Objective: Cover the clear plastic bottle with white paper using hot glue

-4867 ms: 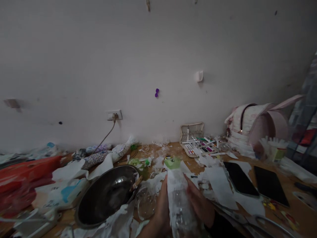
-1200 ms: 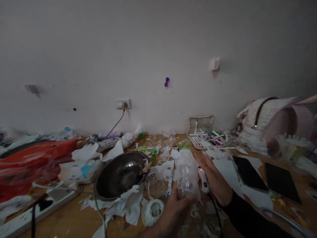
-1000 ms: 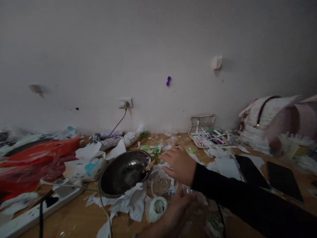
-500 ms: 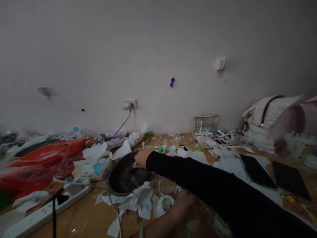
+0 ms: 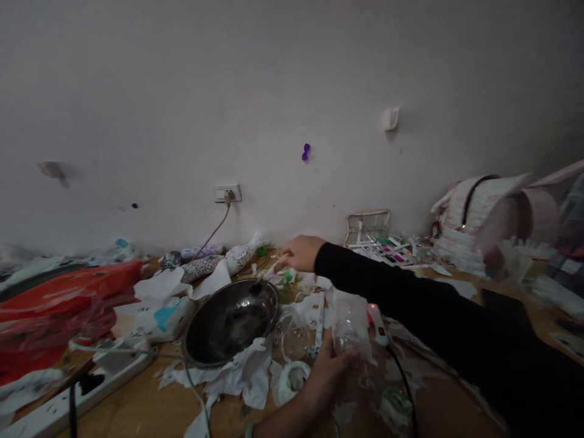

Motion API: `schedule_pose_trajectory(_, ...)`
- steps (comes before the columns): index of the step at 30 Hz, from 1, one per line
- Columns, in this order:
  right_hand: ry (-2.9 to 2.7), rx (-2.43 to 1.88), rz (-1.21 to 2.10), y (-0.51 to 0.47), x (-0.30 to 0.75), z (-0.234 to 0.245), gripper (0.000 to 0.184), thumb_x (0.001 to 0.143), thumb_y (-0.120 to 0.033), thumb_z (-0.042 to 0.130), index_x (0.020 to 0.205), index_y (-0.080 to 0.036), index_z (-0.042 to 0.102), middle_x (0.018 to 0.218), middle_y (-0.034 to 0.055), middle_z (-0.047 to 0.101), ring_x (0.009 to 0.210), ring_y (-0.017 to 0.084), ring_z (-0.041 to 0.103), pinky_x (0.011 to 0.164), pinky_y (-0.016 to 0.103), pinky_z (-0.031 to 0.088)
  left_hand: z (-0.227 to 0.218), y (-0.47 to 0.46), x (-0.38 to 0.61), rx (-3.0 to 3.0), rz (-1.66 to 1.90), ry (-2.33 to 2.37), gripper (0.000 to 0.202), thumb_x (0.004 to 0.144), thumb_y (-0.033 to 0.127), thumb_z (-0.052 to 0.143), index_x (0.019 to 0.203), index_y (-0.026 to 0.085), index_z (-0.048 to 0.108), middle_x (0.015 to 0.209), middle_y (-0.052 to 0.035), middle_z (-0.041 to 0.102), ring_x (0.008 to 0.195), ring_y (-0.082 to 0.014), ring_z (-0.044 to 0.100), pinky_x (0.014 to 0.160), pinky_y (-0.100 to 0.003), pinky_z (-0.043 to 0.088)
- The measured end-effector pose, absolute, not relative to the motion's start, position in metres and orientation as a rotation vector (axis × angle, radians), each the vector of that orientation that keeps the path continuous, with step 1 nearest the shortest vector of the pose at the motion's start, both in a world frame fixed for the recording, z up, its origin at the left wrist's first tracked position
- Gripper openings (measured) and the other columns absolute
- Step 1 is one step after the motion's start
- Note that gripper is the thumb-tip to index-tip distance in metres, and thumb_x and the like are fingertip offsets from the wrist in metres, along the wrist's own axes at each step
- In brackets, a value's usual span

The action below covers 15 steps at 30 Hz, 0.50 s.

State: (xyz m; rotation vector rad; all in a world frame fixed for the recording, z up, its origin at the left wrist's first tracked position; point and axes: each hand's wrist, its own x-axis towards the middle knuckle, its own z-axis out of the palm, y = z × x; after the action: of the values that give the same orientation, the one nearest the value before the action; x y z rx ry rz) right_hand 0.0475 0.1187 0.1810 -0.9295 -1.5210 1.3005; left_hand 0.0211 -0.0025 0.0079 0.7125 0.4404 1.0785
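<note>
My right hand (image 5: 301,252), in a black sleeve, hangs past the right rim of a dark round metal pan (image 5: 214,334). Its fingers are bent down in a pinch over white and green scraps, and what they hold is too blurred to name. Lower down, my left hand (image 5: 331,365), a pale band at its wrist, has thumb and fingers around the base of a translucent plastic container (image 5: 351,322). A roll of pale green tape or bags (image 5: 293,378) lies beside the left wrist. Crumpled tissue (image 5: 250,371) touches the pan's front.
A white power strip (image 5: 100,377) with cables lies at the left front, near a tissue pack (image 5: 150,319) and a red plastic bag (image 5: 91,286). A marker case (image 5: 376,240) and a pale pink backpack (image 5: 483,219) stand against the wall. A second switch-lit power strip (image 5: 378,325) lies right of the container.
My right hand has left the pan, moving up and right. My left hand now shows around the translucent container, which the sleeve hid before. The view has shifted slightly to the right.
</note>
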Motion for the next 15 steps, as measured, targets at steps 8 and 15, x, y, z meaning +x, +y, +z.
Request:
schedule_pose_trajectory(8, -1.706, -1.175, 0.900, 0.035, 0.190, 0.170, 0.031, 0.070, -0.037, 0.063, 0.045, -0.019, 0.057, 0.038, -0.0070, 0.044, 0.038, 0.007, 0.033, 0.043, 0.023, 0.023, 0.000, 0.004, 0.016, 0.788, 1.210, 0.535, 0.064, 0.062, 0.027, 0.077, 0.120, 0.022, 0.049, 0.109, -0.0081, 0.068, 0.098, -0.0261, 0.062, 0.087, -0.037, 0.046)
schedule_pose_trajectory(15, -1.766, -1.432, 0.782, -0.011, 0.237, 0.127, 0.035, 0.074, -0.052, 0.055, 0.062, -0.021, 0.066, 0.045, -0.0018, 0.049, 0.044, 0.013, 0.040, 0.045, 0.026, 0.028, 0.001, 0.002, 0.017, 0.805, 1.237, 0.598, 0.068, 0.062, 0.027, 0.078, 0.123, 0.023, 0.048, 0.115, -0.0091, 0.066, 0.106, -0.0279, 0.059, 0.091, -0.037, 0.045)
